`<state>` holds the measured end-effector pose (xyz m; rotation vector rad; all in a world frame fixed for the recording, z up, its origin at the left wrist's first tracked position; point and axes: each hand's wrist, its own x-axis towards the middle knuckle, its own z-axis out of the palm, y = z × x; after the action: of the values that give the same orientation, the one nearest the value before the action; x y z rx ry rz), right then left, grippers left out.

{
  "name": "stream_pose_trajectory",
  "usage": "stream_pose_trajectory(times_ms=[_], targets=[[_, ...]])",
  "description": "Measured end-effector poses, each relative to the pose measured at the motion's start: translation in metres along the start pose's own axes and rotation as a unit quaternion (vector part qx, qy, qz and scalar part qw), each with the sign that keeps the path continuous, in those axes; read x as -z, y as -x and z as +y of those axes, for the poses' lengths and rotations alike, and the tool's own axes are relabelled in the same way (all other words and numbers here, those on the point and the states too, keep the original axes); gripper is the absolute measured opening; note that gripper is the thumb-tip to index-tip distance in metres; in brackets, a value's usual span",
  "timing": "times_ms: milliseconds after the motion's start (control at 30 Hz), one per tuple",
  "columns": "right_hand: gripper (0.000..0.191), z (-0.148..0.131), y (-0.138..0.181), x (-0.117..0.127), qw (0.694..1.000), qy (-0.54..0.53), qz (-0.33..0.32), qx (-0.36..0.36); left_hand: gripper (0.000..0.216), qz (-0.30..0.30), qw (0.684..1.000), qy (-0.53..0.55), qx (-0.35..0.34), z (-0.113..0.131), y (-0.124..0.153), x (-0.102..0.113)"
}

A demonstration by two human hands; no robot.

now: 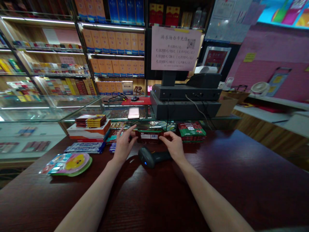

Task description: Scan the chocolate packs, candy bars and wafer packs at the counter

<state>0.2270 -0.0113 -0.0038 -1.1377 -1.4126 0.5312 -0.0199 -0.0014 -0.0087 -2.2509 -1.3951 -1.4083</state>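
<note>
Both my hands hold a dark red packet (149, 136) with a white barcode label, low over the dark wooden counter (241, 180). My left hand (123, 145) grips its left end, index finger raised. My right hand (174, 145) pinches its right end with thumb and fingers. A black barcode scanner (151, 158) lies on the counter just in front of the packet, between my wrists, with a small blue light on its head.
Stacked boxes (89, 129) and a blue packet (85, 147) sit to the left, a colourful duck toy pack (69, 163) nearer. Green-red packets (191, 130) lie right of my hands. A till with a paper sign (185, 96) stands behind on the glass cabinet.
</note>
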Motion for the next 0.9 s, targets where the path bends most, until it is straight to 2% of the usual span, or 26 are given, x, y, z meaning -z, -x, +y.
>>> stream_pose_trajectory(times_ms=[133, 200, 267, 400, 600, 900], targets=[[0.02, 0.001, 0.001, 0.001, 0.996, 0.042, 0.002, 0.077, 0.031, 0.025, 0.999, 0.004, 0.024, -0.001, 0.0, 0.0], [0.017, 0.003, 0.001, 0.001, 0.995, 0.055, -0.012, 0.083, 0.014, 0.031, 0.999, 0.001, 0.029, -0.002, 0.001, 0.0], [0.014, 0.004, 0.002, 0.002, 0.995, 0.061, -0.029, 0.074, 0.006, 0.032, 0.999, -0.002, 0.033, -0.002, 0.001, 0.001], [0.011, 0.002, 0.003, 0.004, 0.995, 0.058, -0.061, 0.06, 0.008, 0.029, 0.999, -0.003, 0.036, -0.001, 0.0, 0.003], [0.01, 0.0, 0.003, 0.01, 0.991, 0.05, -0.088, 0.085, 0.007, 0.038, 0.999, -0.013, 0.034, 0.003, -0.001, 0.007], [0.014, -0.003, 0.005, 0.014, 0.98, 0.147, -0.069, 0.116, 0.01, -0.03, 0.998, -0.002, 0.064, 0.007, 0.0, 0.012]])
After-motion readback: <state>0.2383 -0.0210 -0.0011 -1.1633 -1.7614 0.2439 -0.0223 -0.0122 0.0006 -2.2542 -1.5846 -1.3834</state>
